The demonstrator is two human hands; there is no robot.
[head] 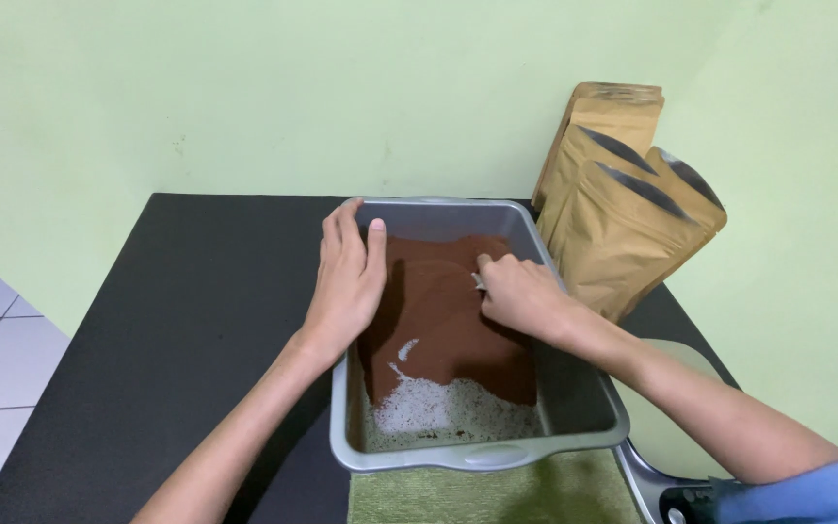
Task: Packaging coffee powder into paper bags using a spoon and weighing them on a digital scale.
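My left hand (346, 277) lay flat, fingers together, on the grey pan (574, 412) rim; right hand (516, 294) gripped a spoon (478, 281) in brown powder (438, 311), approx. mid-pan.

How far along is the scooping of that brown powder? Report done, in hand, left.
Done: the near end of the grey pan already shows scraped bare bottom. In hand: the right hand works a small metal tool, mostly hidden, in the brown powder; the left hand steadies the rim. Left: most powder remains; the paper pouches stand apart.
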